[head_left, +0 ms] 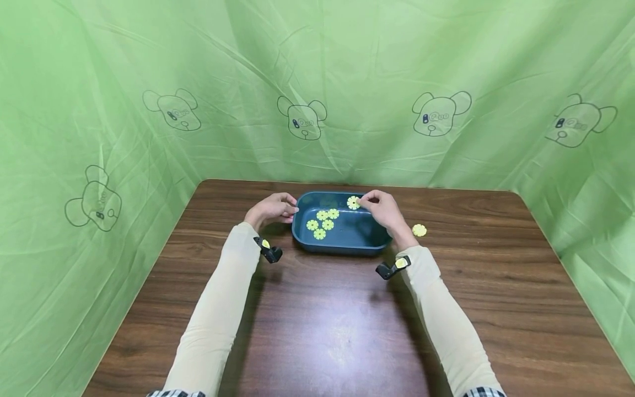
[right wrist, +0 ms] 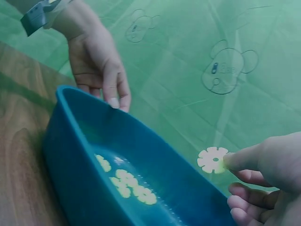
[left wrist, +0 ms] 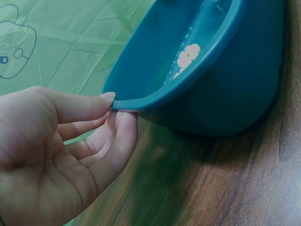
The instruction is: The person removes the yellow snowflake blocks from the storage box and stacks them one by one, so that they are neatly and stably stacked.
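From my remote feed I've got a worktop point(head_left: 501, 286), dark brown wood grain, streaks running mostly side to side, far corners rounded. I'm reading the surface as shiny: pale glare patch point(head_left: 342, 333) at near middle. Directly on it, I log two items. One: blue tub point(head_left: 342, 250), oblong, rounded corners, standing upright near the far edge, roughly mid-width, long side facing me. Two: yellow flower piece point(head_left: 419, 230), lying flat just right of the tub, apart from it, scalloped edge.
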Demonstrator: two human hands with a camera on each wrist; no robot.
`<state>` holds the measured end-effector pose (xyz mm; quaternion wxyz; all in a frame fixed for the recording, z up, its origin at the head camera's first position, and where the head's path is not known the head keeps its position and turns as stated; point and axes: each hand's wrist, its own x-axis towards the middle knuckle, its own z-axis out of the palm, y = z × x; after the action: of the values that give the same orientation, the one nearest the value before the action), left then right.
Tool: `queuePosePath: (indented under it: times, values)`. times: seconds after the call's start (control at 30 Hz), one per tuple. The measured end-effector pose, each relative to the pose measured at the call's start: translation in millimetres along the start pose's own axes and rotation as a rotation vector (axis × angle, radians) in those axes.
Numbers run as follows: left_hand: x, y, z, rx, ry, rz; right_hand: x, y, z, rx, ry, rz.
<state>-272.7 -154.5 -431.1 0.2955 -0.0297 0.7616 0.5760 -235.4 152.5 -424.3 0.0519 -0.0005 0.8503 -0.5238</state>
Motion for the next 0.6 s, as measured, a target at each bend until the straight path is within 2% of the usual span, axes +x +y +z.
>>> queuePosePath:
  times: [0.27, 0.6]
  values:
    - [-0.2, 1.0, 1.2, -0.006, 0.002, -0.007, -2.0, 4.3, -20.2, -0.008, 0.074, -0.037]
    - [0.6, 0.3, 0.0, 0.004, -0.008, -0.009, -9.5, 20.9, -40.0, 0.061, 0.128, 0.038]
